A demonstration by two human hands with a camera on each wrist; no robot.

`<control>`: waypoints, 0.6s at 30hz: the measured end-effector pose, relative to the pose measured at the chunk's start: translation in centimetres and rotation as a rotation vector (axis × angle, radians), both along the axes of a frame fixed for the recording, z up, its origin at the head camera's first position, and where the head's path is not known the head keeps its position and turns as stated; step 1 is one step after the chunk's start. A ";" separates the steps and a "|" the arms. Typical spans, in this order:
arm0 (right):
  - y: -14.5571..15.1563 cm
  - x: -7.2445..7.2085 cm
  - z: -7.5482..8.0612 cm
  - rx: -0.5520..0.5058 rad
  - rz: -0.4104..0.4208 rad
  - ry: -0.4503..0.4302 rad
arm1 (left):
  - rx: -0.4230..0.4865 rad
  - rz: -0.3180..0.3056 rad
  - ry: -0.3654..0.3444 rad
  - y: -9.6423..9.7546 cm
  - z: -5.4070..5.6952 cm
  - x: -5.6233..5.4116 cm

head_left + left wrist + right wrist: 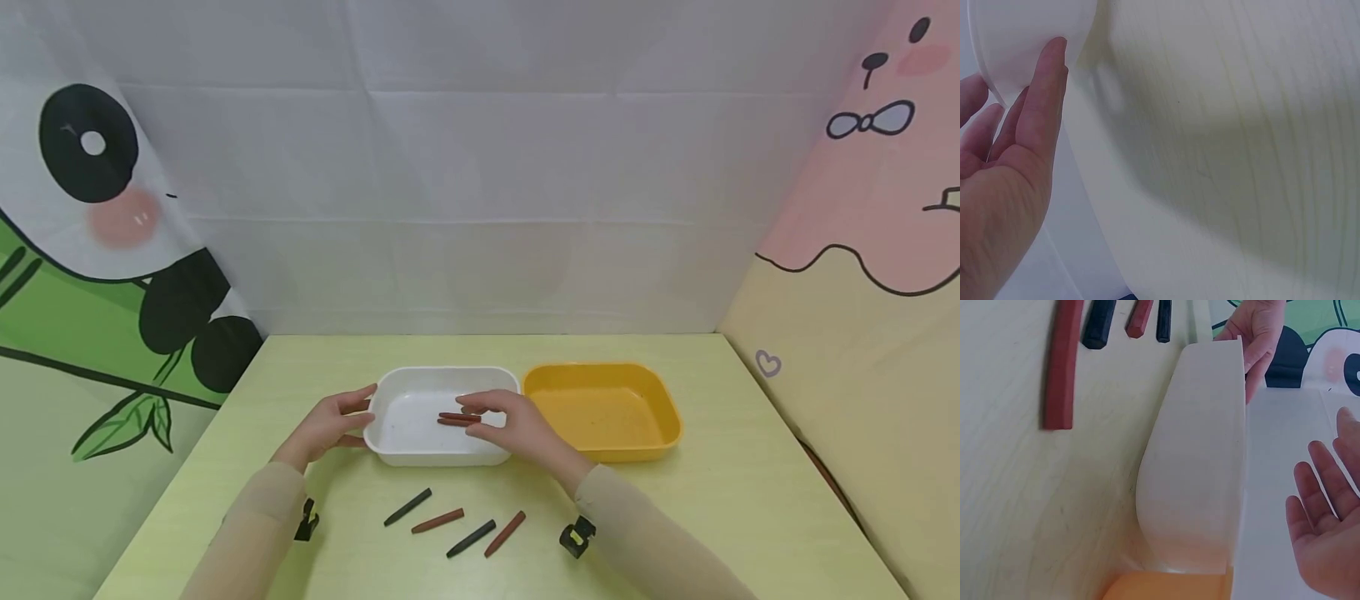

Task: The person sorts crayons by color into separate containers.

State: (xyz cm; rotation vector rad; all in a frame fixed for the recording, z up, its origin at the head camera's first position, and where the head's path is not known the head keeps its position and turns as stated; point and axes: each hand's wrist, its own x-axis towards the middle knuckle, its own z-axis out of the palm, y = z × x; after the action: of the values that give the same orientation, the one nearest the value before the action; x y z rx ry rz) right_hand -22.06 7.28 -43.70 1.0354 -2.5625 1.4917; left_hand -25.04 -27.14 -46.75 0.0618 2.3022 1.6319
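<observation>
My left hand (pixel 326 427) touches the left end of a white tray (pixel 408 457). In the left wrist view a straight finger of it lies along the tray's outer wall. Over the tray's right half hovers my right hand (pixel 517 425), thumb and forefinger apart. Two red-brown crayons (pixel 455 422) lie side by side in the tray below it, their right ends partly hidden by the fingers. In the right wrist view the right hand (pixel 1329 519) shows spread fingers, with no crayon visible in them.
In front of the white tray lie two dark crayons (pixel 407 507) and two red-brown crayons (pixel 438 521) on the pale yellow table (pixel 727 517). A yellow tray (pixel 600 454) stands against the white one's right side. Behind the table hangs a white cloth (pixel 480 275).
</observation>
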 end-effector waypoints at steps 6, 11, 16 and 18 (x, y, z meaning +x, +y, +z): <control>1.7 1.0 0.0 -0.013 0.047 0.083 | -0.009 0.002 -0.009 0.0 0.2 0.2; 3.0 1.7 0.0 -0.006 0.081 0.134 | -0.008 0.007 -0.010 0.0 0.2 0.2; 3.7 2.5 0.2 -0.003 0.103 0.155 | -0.002 0.005 -0.006 0.0 0.4 0.3; 4.0 2.8 0.3 0.001 0.114 0.170 | -0.001 0.003 -0.007 0.0 0.5 0.4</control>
State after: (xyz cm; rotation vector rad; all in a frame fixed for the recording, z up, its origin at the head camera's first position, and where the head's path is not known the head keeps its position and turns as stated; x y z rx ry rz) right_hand -19.23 11.25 -43.37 1.2685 -2.4266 1.3584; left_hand -24.68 -27.12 -46.23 0.0517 2.2989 1.6301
